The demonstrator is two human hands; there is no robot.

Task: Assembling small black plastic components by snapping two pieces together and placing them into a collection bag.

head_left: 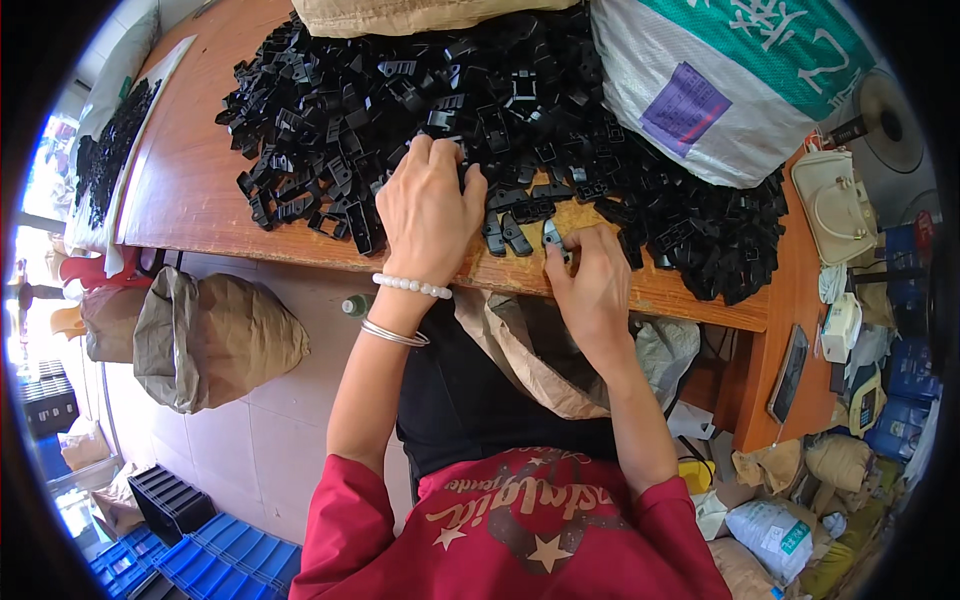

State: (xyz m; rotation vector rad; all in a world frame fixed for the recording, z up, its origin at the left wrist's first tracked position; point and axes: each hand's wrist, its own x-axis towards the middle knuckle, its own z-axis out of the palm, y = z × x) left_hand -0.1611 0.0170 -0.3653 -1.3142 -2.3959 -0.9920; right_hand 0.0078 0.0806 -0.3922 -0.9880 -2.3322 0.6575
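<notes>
My left hand (425, 215) reaches over the near side of a heap of small black plastic parts (340, 110). Its fingers bend down among the parts and its thumb stands apart; the fingertips are partly hidden. To the right, my right hand (595, 285) is closed, thumb and forefinger pinching a small thing with a silvery pointed face (551, 232), which looks like a short blade. It is at the table's front edge. Between the hands, several loose black parts (515, 234) lie on a worn patch of the wooden table (185, 190).
A white-and-green woven sack (730, 85) and a brown paper sack (420, 15) stand behind the heap. A phone (789, 373) lies on the right side surface. Below are an open brown sack (215, 335) and blue crates (225, 560) at left, and an open sack (530, 365) near my lap.
</notes>
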